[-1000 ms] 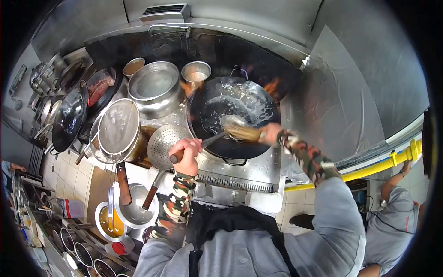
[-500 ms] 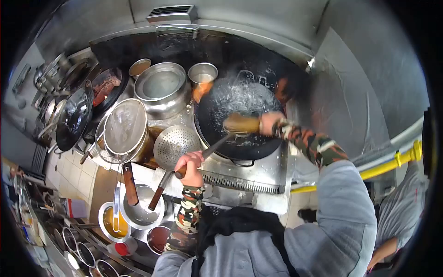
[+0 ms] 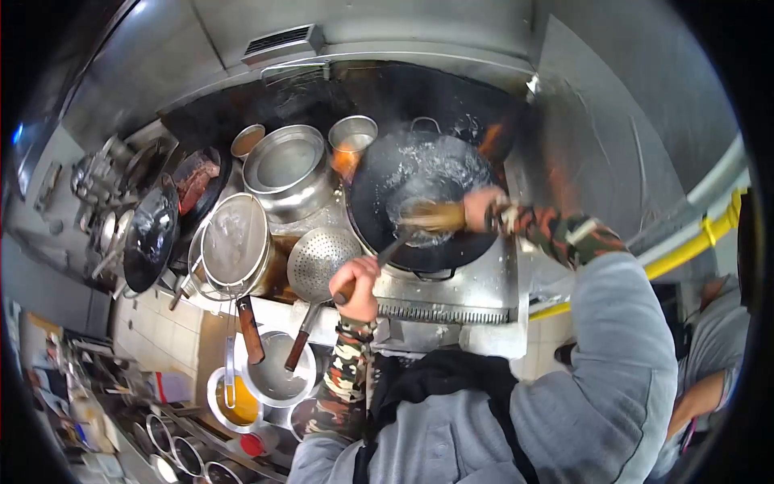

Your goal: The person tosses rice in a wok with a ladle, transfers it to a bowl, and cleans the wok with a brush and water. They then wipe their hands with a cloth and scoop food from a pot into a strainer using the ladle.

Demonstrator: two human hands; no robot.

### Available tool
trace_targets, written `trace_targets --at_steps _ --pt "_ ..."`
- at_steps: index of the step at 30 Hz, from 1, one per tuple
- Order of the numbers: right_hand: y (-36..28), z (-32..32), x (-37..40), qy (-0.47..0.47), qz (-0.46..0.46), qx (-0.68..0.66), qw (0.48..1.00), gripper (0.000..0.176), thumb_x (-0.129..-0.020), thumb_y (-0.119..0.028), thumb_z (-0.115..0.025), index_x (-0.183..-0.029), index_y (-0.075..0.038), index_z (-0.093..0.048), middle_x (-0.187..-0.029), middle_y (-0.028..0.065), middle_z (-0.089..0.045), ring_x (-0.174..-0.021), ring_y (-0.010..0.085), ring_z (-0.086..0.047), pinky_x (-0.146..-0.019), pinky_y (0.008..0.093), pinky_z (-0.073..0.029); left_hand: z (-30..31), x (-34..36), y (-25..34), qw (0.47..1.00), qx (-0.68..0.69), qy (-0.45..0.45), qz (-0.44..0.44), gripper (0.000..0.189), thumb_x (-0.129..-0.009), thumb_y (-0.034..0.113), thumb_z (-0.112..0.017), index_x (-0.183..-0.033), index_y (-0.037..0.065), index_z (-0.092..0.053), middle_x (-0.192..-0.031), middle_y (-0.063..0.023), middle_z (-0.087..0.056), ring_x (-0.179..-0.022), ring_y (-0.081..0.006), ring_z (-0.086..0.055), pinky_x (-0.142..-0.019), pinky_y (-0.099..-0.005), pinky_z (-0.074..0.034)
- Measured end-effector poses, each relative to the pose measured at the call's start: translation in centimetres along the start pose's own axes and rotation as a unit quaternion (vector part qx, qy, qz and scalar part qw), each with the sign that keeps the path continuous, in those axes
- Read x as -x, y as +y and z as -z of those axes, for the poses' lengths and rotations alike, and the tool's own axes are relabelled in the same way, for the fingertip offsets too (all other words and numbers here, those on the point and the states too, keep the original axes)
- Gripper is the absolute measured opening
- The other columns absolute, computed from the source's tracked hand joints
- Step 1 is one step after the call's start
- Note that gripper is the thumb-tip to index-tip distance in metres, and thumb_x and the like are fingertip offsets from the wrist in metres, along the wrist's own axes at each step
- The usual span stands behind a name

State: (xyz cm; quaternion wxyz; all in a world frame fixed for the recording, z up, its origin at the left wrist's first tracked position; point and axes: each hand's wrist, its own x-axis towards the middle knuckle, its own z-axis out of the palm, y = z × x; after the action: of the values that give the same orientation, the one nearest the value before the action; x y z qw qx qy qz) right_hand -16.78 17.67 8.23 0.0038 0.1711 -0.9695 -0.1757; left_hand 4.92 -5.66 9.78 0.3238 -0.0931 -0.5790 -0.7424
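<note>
In the head view, a large black wok (image 3: 372, 189) stands on the burner with bubbling water in it. My right hand (image 3: 484, 208) is closed round a bamboo wok brush (image 3: 442, 216), its bristles blurred by motion over the water. My left hand (image 3: 355, 282) grips the wooden end of a long-handled ladle (image 3: 392, 248), whose metal shaft slants into the wok. The ladle's head lies mostly hidden under the brush. Just left of my left hand, a perforated skimmer (image 3: 318, 260) rests with its handle toward me.
Left of the wok stand a lidded steel pot (image 3: 284, 165), a small steel pot (image 3: 353, 129) and a mesh strainer (image 3: 234, 238). A second wok (image 3: 151, 234) sits further left. Nearer are a steel bowl (image 3: 278, 379) and a bowl of yellow liquid (image 3: 240, 407). Another person (image 3: 709, 371) is at right.
The whole view has shifted slightly, with the near things now further right. My hands keep hold of the brush and ladle at the wok, the brush blurred in both frames.
</note>
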Motion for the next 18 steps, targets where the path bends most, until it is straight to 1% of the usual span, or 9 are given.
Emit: trace_targets --at_steps 3,5,6,8,10,12,14,16,18 --pt "3.8 4.3 -4.0 0.032 -0.012 -0.124 0.992 0.032 -0.074 -0.028 -0.063 -0.097 -0.006 -0.068 -0.085 0.021 -0.066 -0.09 0.0321 -0.064 -0.075 0.0447 -0.051 0.9 0.4 1.3 0.989 -0.062 0.003 0.136 0.012 -0.08 -0.008 -0.05 -0.074 0.001 -0.047 -0.087 -0.0084 -0.059 -0.086 -0.0202 -0.056 -0.089 -0.0373 -0.042" --pt "6.1 7.6 -2.9 0.107 0.019 -0.285 0.952 0.028 -0.076 -0.023 -0.059 -0.096 -0.006 -0.068 -0.086 0.0178 -0.067 -0.086 0.0326 -0.065 -0.078 0.0421 -0.051 3.1 3.1 4.2 0.964 0.105 -0.085 0.227 0.04 -0.078 0.004 -0.058 -0.117 0.003 -0.051 -0.131 -0.0155 -0.045 -0.125 -0.0282 -0.041 -0.103 -0.0386 -0.032" --pt "6.2 9.1 -1.7 0.098 0.035 -0.293 0.951 0.028 -0.075 -0.025 -0.06 -0.098 -0.01 -0.068 -0.088 0.0158 -0.067 -0.086 0.0332 -0.064 -0.078 0.0417 -0.051 4.2 4.2 6.9 0.879 0.32 -0.113 0.336 0.057 -0.079 0.014 -0.059 -0.131 0.001 -0.039 -0.138 -0.0178 -0.039 -0.128 -0.0293 -0.037 -0.104 -0.0425 -0.034" --pt "4.6 9.6 1.5 0.098 -0.003 -0.293 0.951 0.03 -0.075 -0.026 -0.06 -0.099 -0.01 -0.067 -0.089 0.0169 -0.067 -0.087 0.0338 -0.064 -0.079 0.0419 -0.051 3.5 5.0 8.7 0.782 0.425 -0.053 0.453 0.058 -0.084 0.023 -0.057 -0.131 -0.003 -0.035 -0.14 -0.0197 -0.034 -0.124 -0.0266 -0.044 -0.091 -0.0384 -0.048" --pt "1.4 4.8 1.7 0.005 -0.009 -0.295 0.955 0.028 -0.076 -0.028 -0.058 -0.089 -0.005 -0.069 -0.088 0.0215 -0.065 -0.084 0.0355 -0.064 -0.077 0.0434 -0.051 3.9 5.1 2.9 0.598 0.472 0.052 0.646 0.062 -0.085 0.028 -0.056 -0.133 -0.005 -0.032 -0.133 -0.0262 -0.04 -0.099 -0.0202 -0.059 -0.064 -0.0255 -0.054" --pt "-1.3 -0.3 2.2 -0.054 -0.007 -0.199 0.978 0.028 -0.075 -0.025 -0.057 -0.087 -0.003 -0.069 -0.086 0.0212 -0.066 -0.083 0.0332 -0.066 -0.075 0.0421 -0.052 2.7 4.1 -3.1 0.594 0.486 -0.047 0.639 0.037 -0.092 0.02 -0.049 -0.117 -0.007 -0.043 -0.09 -0.009 -0.059 -0.047 -0.0047 -0.045 -0.039 -0.0217 -0.04" --pt "0.3 -2.3 3.4 -0.109 0.104 -0.183 0.972 0.027 -0.075 -0.022 -0.056 -0.087 -0.002 -0.07 -0.086 0.0199 -0.067 -0.083 0.0314 -0.067 -0.074 0.0413 -0.052 2.9 0.7 -2.8 0.672 0.315 -0.098 0.663 0.025 -0.09 0.019 -0.05 -0.099 -0.004 -0.051 -0.072 -0.005 -0.056 -0.043 -0.0067 -0.045 -0.037 -0.0234 -0.037" --pt "4.3 -1.5 1.7 -0.122 0.084 -0.053 0.988 0.027 -0.075 -0.022 -0.056 -0.087 -0.002 -0.07 -0.087 0.0184 -0.067 -0.083 0.0313 -0.067 -0.074 0.0414 -0.052 2.8 -0.8 0.1 0.766 -0.194 -0.266 0.552 0.015 -0.087 0.016 -0.052 -0.085 0.001 -0.052 -0.058 -0.0047 -0.05 -0.039 -0.0108 -0.045 -0.037 -0.0262 -0.038" --pt "8.3 3.0 1.3 -0.146 0.074 0.003 0.987 0.029 -0.074 -0.025 -0.057 -0.086 -0.002 -0.069 -0.088 0.0179 -0.067 -0.084 0.0312 -0.066 -0.073 0.0416 -0.052 3.1 -0.8 2.6 0.745 -0.416 -0.332 0.402 0.029 -0.081 0.017 -0.058 -0.103 -0.002 -0.055 -0.062 -0.0131 -0.059 -0.046 -0.0217 -0.057 -0.045 -0.0336 -0.046"
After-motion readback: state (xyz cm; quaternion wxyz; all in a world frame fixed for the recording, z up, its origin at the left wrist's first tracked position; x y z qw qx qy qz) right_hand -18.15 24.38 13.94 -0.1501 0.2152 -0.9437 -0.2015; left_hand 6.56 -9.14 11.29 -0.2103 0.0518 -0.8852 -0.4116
